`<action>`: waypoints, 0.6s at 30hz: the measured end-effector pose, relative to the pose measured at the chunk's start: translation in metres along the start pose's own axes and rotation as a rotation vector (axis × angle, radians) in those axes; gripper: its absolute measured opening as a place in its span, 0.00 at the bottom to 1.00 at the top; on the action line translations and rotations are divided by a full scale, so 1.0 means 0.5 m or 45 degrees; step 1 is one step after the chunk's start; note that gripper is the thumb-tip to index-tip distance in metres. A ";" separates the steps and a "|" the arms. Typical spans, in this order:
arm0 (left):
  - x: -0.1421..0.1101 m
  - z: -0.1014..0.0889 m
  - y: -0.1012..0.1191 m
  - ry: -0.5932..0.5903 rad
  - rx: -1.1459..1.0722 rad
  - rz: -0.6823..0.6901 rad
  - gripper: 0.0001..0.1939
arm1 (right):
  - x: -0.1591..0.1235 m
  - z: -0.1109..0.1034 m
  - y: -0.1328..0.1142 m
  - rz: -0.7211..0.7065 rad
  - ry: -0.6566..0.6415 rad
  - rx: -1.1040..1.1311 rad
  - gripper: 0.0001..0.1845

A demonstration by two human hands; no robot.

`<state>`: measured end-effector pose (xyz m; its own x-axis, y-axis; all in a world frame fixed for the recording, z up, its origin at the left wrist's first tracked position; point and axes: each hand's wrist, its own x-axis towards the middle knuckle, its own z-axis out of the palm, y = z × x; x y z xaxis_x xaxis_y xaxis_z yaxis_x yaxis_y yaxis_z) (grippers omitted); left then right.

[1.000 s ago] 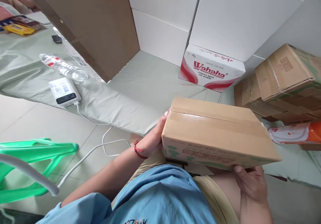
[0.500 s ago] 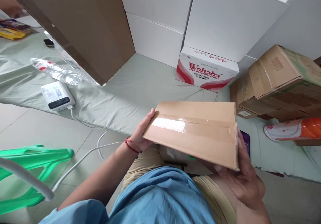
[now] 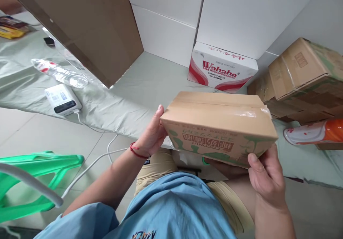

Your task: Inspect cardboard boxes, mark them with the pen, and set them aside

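Between my two hands, above my lap and the table's near edge, I hold a brown cardboard box [image 3: 214, 114] with clear tape along its seam. Its side facing me carries green pictures and upside-down print that includes the word COCONUT. My left hand [image 3: 154, 135], with a red cord at the wrist, grips the box's left end, thumb up at the corner. Around the lower right corner is my right hand [image 3: 268, 174], its thumb on the printed side and its other fingers partly hidden behind the box.
A Wahaha carton [image 3: 222, 67] stands by the white partition. Stacked cardboard boxes [image 3: 302, 71] and an orange-and-white can [image 3: 313, 132] are at right. At left are a tall brown panel [image 3: 93, 28], a plastic bottle [image 3: 61, 74], a white power bank [image 3: 63, 99] and a green stool [image 3: 40, 182].
The box has tilted, so its printed green side now shows toward me. My right hand has shifted to the lower right corner, with its thumb on the front.
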<state>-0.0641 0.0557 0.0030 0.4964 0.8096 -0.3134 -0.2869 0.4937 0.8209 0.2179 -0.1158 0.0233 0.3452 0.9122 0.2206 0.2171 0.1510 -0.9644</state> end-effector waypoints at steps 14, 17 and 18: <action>-0.064 0.033 -0.031 -0.272 0.390 0.475 0.46 | 0.004 -0.064 -0.002 0.174 0.261 0.305 0.36; -0.075 0.045 -0.046 -0.243 0.654 0.752 0.46 | 0.009 -0.075 0.005 0.152 0.328 0.301 0.33; -0.078 0.050 -0.051 -0.229 0.733 0.838 0.45 | 0.009 -0.078 0.013 0.165 0.337 0.319 0.36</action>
<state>-0.0558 0.0034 0.0062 0.5113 0.7866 0.3463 -0.1276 -0.3290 0.9357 0.2564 -0.1254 0.0239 0.5858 0.8051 0.0931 -0.0621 0.1592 -0.9853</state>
